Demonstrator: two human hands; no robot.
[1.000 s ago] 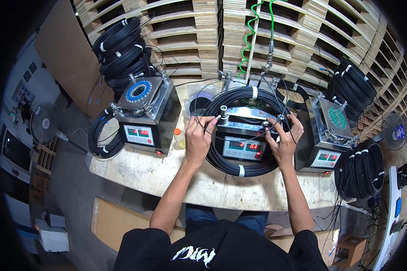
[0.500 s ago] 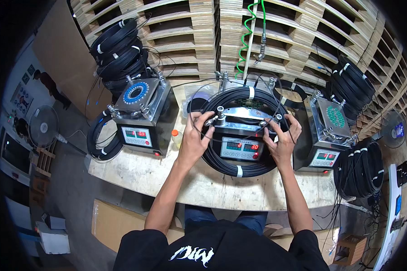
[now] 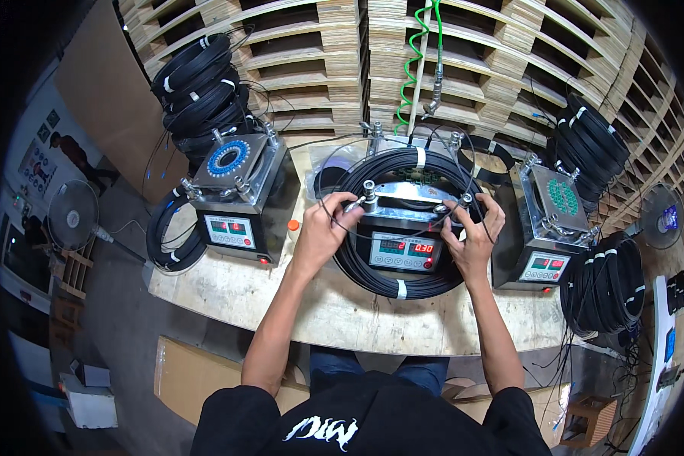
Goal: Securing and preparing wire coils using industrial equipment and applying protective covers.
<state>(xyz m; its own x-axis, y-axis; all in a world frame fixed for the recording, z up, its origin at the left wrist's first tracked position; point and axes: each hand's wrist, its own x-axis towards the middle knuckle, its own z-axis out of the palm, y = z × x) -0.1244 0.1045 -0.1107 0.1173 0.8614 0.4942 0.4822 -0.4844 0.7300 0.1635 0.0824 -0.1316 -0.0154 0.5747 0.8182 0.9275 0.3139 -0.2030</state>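
Observation:
A benchtop machine (image 3: 403, 214) with a steel top and a lit digital panel stands in front of me. A coil of black cable (image 3: 387, 161), bound with white bands, rings it. My left hand (image 3: 323, 232) pinches a small metal clamp lever (image 3: 348, 207) beside the machine's near left post (image 3: 369, 196). At the near right post (image 3: 467, 200), my right hand (image 3: 473, 234) has its fingers curled around another small lever (image 3: 439, 208); its fingertips partly hide it. Loose loops of thin black cable pass over both hands.
Similar machines stand left (image 3: 232, 194), with a blue-ringed plate, and right (image 3: 558, 205), with a green-ringed one. Black cable coils are stacked at both sides (image 3: 197, 91). An orange-capped bottle (image 3: 293, 226) sits by my left hand. A green air hose (image 3: 438, 45) hangs before wooden pallets (image 3: 342, 68).
My left hand has shifted slightly left and down, its fingers drawn closer together at the lever. My right hand stays nearly in place. A person far left has moved further left.

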